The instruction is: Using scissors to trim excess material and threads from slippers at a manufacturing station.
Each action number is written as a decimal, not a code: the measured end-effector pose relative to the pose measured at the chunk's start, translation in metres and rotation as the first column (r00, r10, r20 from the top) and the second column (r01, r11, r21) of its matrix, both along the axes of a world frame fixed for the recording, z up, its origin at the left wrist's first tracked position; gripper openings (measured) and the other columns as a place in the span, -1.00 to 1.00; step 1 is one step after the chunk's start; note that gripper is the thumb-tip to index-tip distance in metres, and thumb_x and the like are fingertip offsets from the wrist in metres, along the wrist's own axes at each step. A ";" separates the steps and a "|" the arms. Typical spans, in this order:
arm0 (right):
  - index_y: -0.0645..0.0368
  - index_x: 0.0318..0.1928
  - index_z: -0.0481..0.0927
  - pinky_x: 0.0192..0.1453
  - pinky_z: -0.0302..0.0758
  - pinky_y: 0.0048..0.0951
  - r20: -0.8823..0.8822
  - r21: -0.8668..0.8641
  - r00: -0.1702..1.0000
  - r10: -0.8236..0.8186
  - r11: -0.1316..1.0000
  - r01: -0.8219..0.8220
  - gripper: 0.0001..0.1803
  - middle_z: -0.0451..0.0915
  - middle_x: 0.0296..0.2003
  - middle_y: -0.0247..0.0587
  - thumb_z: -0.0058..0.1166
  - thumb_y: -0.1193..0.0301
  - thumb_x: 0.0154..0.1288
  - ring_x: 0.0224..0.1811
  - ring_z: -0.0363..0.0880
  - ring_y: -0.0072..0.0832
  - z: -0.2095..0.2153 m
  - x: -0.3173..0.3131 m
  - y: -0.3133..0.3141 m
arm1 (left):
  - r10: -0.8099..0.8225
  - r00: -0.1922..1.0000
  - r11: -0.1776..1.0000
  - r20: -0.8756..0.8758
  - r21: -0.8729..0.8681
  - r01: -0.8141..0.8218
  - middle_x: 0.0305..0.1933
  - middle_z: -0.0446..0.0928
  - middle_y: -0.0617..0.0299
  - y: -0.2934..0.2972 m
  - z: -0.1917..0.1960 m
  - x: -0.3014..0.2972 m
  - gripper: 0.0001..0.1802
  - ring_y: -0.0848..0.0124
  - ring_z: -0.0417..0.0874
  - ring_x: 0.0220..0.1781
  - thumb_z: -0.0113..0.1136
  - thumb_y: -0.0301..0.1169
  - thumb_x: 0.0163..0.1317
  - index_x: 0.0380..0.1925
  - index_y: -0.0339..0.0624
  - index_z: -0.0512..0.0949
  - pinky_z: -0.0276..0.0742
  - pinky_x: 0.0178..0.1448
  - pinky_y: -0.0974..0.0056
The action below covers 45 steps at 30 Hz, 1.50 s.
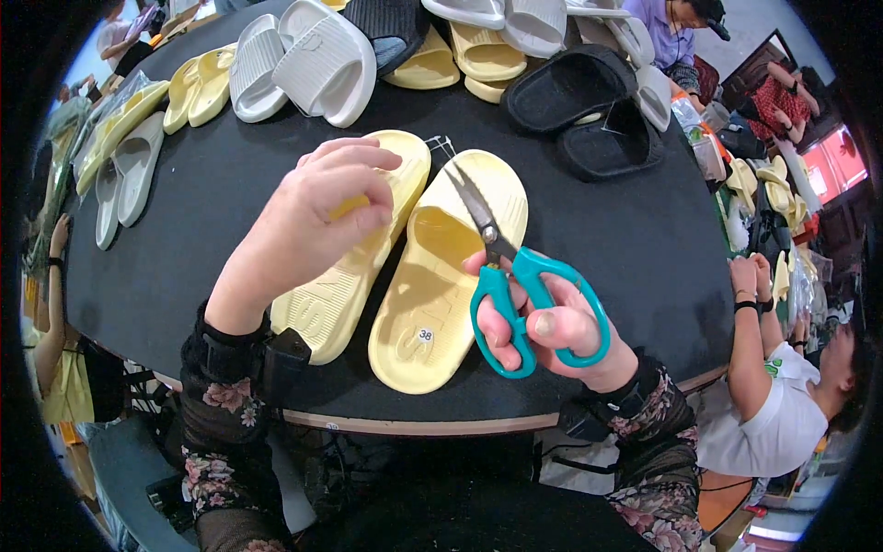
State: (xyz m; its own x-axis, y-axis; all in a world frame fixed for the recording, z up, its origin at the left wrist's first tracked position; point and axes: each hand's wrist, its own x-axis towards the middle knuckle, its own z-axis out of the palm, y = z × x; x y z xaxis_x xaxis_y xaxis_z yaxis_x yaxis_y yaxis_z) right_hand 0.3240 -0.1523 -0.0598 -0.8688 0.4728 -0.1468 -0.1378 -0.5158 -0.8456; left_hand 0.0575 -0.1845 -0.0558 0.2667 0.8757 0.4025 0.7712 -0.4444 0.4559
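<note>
My right hand [561,322] grips teal-handled scissors [497,244], fingers through the loops. Their narrow blades point up and left over the right one of two pale yellow slide slippers [414,345], close to a thin clear tag loop at the toe ends. A small round white sticker [425,336] is on that slipper's footbed. Over the left yellow slipper [322,313] is my left hand [317,207], its thumb and forefinger curled together in a pinch. Whether anything thin lies between those fingertips cannot be made out. The hand hides part of the strap.
White slippers [326,69], black slippers [570,87] and more yellow ones [198,87] line the far side of the black table [625,248]. A co-worker in white [782,405] sits at the right; other people work around the table. The table's curved near edge is close to my forearms.
</note>
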 end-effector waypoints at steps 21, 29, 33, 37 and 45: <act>0.28 0.17 0.25 -0.39 0.43 -0.61 -0.013 -0.135 0.994 0.108 0.985 -0.108 -0.33 0.48 -0.38 -0.27 0.08 0.24 0.06 -0.46 0.48 -0.58 -0.004 -0.005 -0.005 | 0.094 0.852 0.989 0.515 -0.144 -0.021 -0.26 0.51 0.23 -0.005 0.003 0.004 -0.94 0.49 0.47 -0.12 0.13 -0.53 0.16 -0.37 -0.30 0.50 0.37 0.00 0.39; 0.28 0.16 0.25 -0.50 0.36 -0.64 0.055 -0.088 0.997 0.058 0.995 -0.053 -0.33 0.47 -0.41 -0.29 0.11 0.22 0.07 -0.56 0.43 -0.62 0.000 -0.003 -0.004 | 0.045 0.821 0.998 0.569 -0.061 -0.013 -0.37 0.52 0.31 -0.003 0.001 0.005 -0.93 0.60 0.49 -0.27 0.17 -0.50 0.16 -0.38 -0.28 0.53 0.42 -0.11 0.45; 0.31 0.14 0.25 -0.53 0.33 -0.66 0.012 -0.039 1.000 -0.006 0.999 0.006 -0.33 0.45 -0.44 -0.29 0.12 0.22 0.08 -0.60 0.40 -0.64 0.001 -0.005 -0.007 | 0.093 0.651 0.994 0.754 -0.111 -0.014 -0.38 0.52 0.29 -0.008 0.007 0.009 -0.91 0.59 0.53 -0.30 0.13 -0.51 0.20 -0.31 -0.29 0.52 0.46 -0.19 0.46; 0.33 0.14 0.25 -0.52 0.33 -0.66 -0.010 0.048 0.999 -0.045 0.998 0.045 -0.34 0.43 -0.44 -0.28 0.11 0.23 0.10 -0.58 0.40 -0.64 -0.002 -0.007 -0.006 | 0.053 0.461 0.999 0.886 -0.043 -0.033 -0.47 0.47 0.29 -0.021 0.017 -0.005 -0.90 0.62 0.42 -0.58 0.04 -0.51 0.26 -0.25 -0.29 0.48 0.31 -0.52 0.51; 0.33 0.17 0.23 -0.50 0.37 -0.62 -0.029 0.023 0.998 -0.049 0.999 0.049 -0.36 0.43 -0.43 -0.26 0.07 0.27 0.14 -0.57 0.42 -0.61 -0.001 0.000 0.000 | -0.027 0.387 0.965 0.922 0.125 -0.231 -0.74 0.16 0.43 -0.116 0.029 -0.002 -0.89 0.73 0.11 -0.80 0.00 -0.47 0.30 -0.19 -0.19 0.39 0.06 -0.74 0.51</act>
